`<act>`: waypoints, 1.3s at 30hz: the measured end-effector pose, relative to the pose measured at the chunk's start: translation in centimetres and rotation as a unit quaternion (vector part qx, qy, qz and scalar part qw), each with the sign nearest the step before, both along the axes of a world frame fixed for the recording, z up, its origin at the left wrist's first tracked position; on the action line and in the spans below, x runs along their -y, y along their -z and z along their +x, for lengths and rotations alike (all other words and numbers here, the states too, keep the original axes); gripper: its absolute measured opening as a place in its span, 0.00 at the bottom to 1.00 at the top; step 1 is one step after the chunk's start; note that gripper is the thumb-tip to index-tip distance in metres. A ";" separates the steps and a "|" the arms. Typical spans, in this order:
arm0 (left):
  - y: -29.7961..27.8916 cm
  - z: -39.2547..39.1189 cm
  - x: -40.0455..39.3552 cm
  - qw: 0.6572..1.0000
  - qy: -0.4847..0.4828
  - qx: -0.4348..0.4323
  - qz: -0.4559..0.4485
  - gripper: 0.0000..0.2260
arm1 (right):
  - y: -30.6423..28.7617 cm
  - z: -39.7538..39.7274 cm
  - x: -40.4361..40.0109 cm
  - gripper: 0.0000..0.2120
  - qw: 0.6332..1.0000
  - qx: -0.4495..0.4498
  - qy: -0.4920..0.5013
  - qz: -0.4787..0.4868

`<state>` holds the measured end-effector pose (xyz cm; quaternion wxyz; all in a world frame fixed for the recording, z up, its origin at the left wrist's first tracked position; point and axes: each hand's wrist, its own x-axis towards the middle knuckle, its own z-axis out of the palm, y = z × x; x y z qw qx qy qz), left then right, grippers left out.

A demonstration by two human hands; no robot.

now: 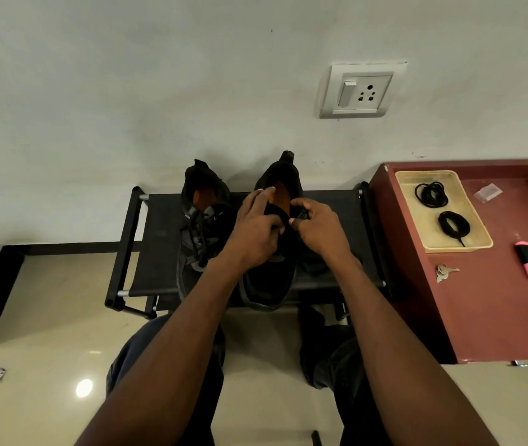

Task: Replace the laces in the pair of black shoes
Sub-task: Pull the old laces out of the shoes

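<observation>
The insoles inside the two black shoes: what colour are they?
Orange, seen in the head view inside the left shoe and the right shoe.

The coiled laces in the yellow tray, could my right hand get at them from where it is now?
Probably yes. The coiled laces lie uncovered in the open yellow tray, nothing between them and the right hand, though it would first have to let go of the shoe.

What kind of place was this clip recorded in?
Most likely a room in a home, perhaps near an entrance. A low black shoe rack stands on a tiled floor against a plain wall with a switch-and-socket plate, and a maroon table beside it holds keys.
</observation>
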<state>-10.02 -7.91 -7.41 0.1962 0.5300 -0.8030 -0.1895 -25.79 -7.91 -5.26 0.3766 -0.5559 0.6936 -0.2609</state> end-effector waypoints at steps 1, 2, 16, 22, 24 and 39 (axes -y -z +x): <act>-0.1 0.1 0.1 0.998 -0.006 -0.058 0.000 0.06 | 0.0 0.0 0.0 0.21 1.000 0.001 0.001 0.001; -0.7 0.1 0.2 0.991 -0.028 -0.128 -0.003 0.04 | 0.0 -0.1 0.0 0.21 1.000 0.002 0.003 0.002; -2.3 1.4 0.9 0.949 -0.188 -0.202 -0.152 0.17 | -0.1 -0.1 -0.1 0.21 1.000 0.008 0.000 0.000; 0.2 -0.2 0.1 0.997 0.029 0.072 0.023 0.09 | -0.1 0.0 -0.1 0.20 1.000 0.000 0.004 0.006; 0.4 0.0 0.3 0.998 0.037 0.044 0.019 0.08 | -0.1 0.1 -0.1 0.20 1.000 -0.001 0.004 0.007; -2.8 2.8 1.0 0.887 -0.376 -0.239 -0.123 0.31 | 0.4 0.0 0.0 0.21 1.000 -0.014 0.002 0.001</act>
